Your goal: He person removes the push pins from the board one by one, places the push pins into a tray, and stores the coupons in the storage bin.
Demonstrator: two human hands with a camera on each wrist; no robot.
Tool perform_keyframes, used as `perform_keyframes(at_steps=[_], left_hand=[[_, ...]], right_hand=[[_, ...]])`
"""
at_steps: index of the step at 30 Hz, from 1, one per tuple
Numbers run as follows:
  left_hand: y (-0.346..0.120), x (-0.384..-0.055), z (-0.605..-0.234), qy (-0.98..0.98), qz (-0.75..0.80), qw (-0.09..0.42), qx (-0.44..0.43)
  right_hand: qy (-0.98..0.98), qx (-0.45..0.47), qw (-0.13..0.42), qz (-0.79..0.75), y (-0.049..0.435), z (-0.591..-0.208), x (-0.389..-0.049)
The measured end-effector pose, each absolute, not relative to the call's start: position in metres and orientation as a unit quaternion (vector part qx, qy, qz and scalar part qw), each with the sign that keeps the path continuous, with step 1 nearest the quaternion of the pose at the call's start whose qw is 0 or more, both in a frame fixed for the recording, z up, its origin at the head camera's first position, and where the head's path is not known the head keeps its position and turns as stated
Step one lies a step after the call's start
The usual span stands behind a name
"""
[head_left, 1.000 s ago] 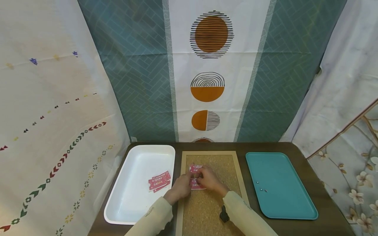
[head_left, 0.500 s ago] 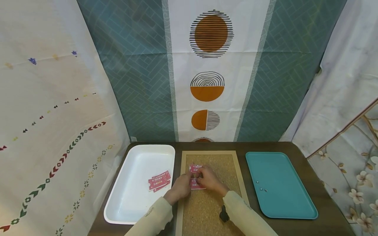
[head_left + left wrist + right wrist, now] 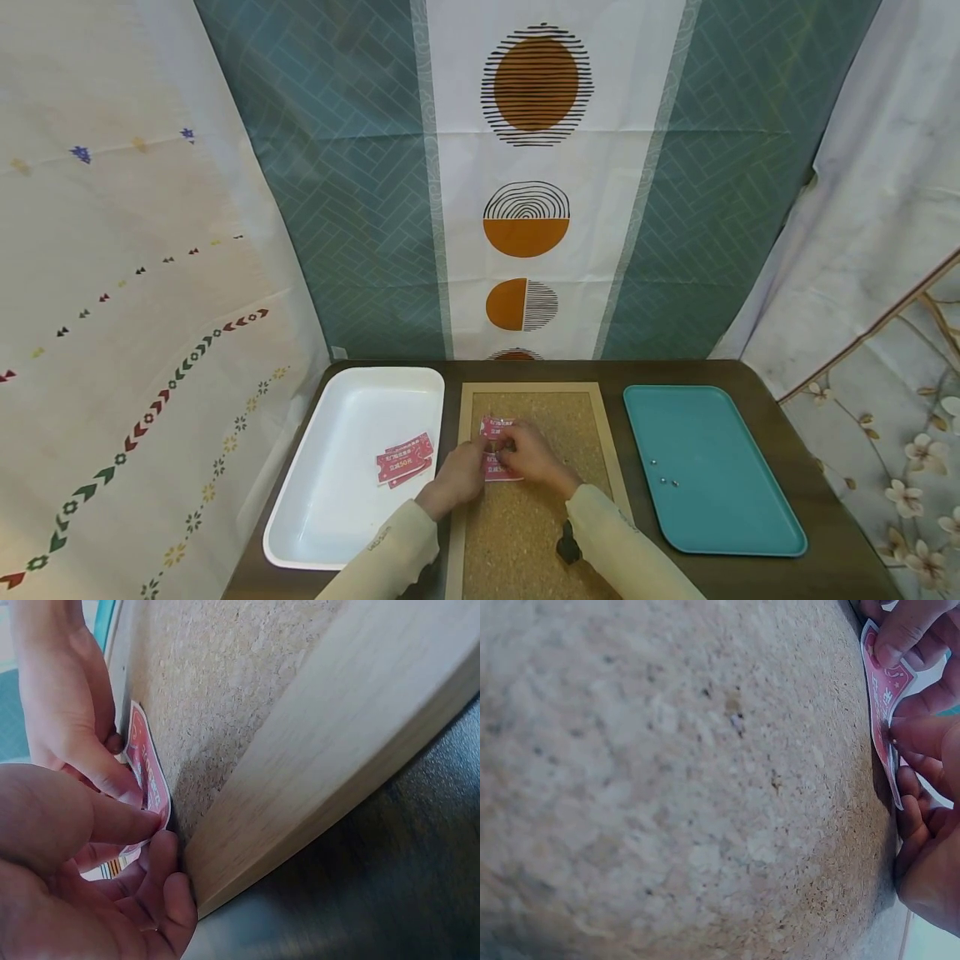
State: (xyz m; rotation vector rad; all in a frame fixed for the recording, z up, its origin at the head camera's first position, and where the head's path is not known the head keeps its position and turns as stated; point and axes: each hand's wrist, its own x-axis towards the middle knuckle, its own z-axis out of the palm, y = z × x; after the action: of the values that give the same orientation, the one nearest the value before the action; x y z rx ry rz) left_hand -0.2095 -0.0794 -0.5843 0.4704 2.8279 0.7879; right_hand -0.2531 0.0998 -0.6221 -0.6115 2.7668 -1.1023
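Observation:
On the cork board [image 3: 547,533], an upper pink coupon [image 3: 492,427] lies just above a lower pink coupon [image 3: 501,472]; the hands partly cover both. My left hand [image 3: 463,472] pinches the lower coupon's left edge, its thumb on the printed face [image 3: 147,761]. From the right, my right hand [image 3: 534,452] bends over the same coupon, fingertips together at its middle. A tiny silver push pin [image 3: 893,740] shows at the right thumb tip in the right wrist view, mostly hidden by the fingers. The coupon bows slightly off the cork.
Left of the board stands a white tray [image 3: 322,508] with several pink coupons [image 3: 405,461] inside. A teal tray [image 3: 720,475] on the right holds a few small silver pins [image 3: 664,482]. The board's wooden frame [image 3: 300,757] rises above the dark table [image 3: 840,542].
Both hands keep nearly the same place over the lower coupon. The right fingertips shift very slightly at its middle; the trays have not moved.

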Motion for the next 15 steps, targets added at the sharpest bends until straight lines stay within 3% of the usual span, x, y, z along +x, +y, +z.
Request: perform_keyframes(at_steps=[15], left_hand=[[-0.0789,-0.2095,-0.5902,0.949,0.266,0.069,0.152]], right_hand=[[0.912,-0.193,0.044,-0.360,0.0978,-0.6246,-0.2514]])
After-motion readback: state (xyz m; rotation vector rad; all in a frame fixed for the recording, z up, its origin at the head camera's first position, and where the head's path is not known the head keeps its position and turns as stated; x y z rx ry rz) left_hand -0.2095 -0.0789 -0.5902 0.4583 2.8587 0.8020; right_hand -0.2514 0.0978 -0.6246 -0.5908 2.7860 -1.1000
